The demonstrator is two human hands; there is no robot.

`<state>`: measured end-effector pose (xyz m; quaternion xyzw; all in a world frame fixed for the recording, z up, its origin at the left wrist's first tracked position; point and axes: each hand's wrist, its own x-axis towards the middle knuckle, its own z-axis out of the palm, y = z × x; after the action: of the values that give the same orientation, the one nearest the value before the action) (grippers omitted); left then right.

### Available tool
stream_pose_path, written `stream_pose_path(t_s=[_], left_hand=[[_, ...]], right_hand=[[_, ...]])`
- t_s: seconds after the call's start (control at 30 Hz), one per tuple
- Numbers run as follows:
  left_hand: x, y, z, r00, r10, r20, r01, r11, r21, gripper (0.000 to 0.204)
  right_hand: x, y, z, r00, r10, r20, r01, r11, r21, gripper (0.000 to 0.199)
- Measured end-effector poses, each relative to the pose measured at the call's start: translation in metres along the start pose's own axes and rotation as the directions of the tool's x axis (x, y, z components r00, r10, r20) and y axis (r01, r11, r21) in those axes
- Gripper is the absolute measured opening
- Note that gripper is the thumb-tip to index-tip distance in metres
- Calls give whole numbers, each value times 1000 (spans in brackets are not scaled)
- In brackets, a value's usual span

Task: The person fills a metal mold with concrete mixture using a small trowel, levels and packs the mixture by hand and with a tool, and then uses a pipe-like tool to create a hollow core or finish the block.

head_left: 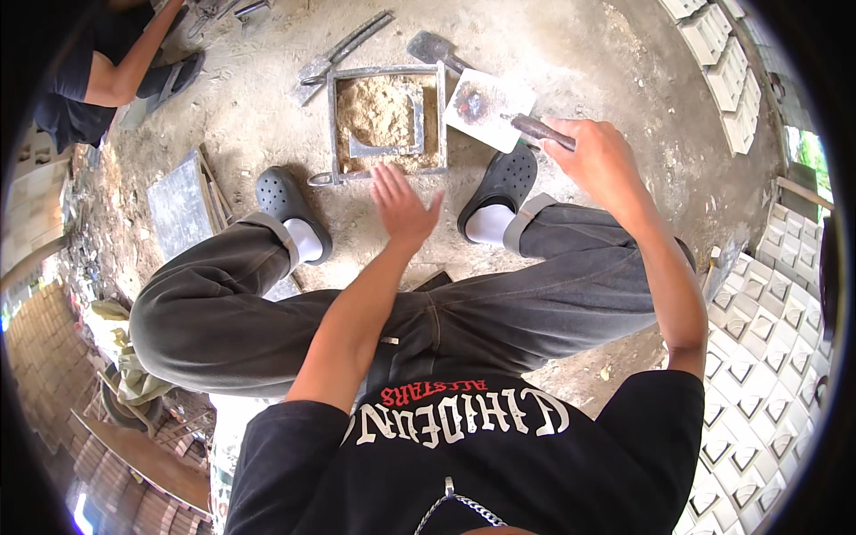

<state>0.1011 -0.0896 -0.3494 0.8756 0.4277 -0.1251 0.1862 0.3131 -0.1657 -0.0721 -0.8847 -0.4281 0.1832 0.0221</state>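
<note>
A rectangular metal mould frame (335, 125) lies on the ground between my feet, with sandy tan powder (374, 102) inside. Within it sits a smaller grey L-shaped metal piece (418, 125). My left hand (403, 203) is open, fingers stretched, with its tips at the frame's near edge; whether they touch it I cannot tell. My right hand (596, 159) is closed round a dark-handled tool (544, 132). The tool's narrow tip points left over a white square plate (496, 134), which carries a dark smeared patch (473, 103) with a little red.
Beyond the mould lie a long metal tool (348, 46) and a flat-bladed scoop (432, 48). Grey boards (183, 203) rest at the left. Stacks of pale patterned blocks (749, 374) line the right side. Another person's arm (134, 76) shows at the upper left.
</note>
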Motion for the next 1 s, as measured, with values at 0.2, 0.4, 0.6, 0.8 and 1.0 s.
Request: stream_pose_path(t_s=[0.2, 0.4, 0.6, 0.8, 1.0], left_hand=[[24, 84, 8, 988, -147, -44, 124, 933, -339, 110], [7, 54, 30, 953, 163, -255, -190, 978, -85, 101], [56, 7, -4, 808, 554, -200, -545, 832, 104, 95], [129, -44, -55, 859, 412, -304, -339, 902, 266, 97], [143, -97, -67, 869, 357, -342, -376, 927, 11, 101]], right_hand=[[1, -1, -7, 1000, 7, 13, -8, 999, 51, 32], [-4, 8, -11, 999, 11, -46, -7, 996, 84, 31], [-4, 14, -15, 997, 56, -53, -47, 986, 159, 33], [54, 23, -9, 984, -43, -171, 87, 962, 260, 36], [212, 5, 44, 999, 18, -43, -6, 962, 272, 33]])
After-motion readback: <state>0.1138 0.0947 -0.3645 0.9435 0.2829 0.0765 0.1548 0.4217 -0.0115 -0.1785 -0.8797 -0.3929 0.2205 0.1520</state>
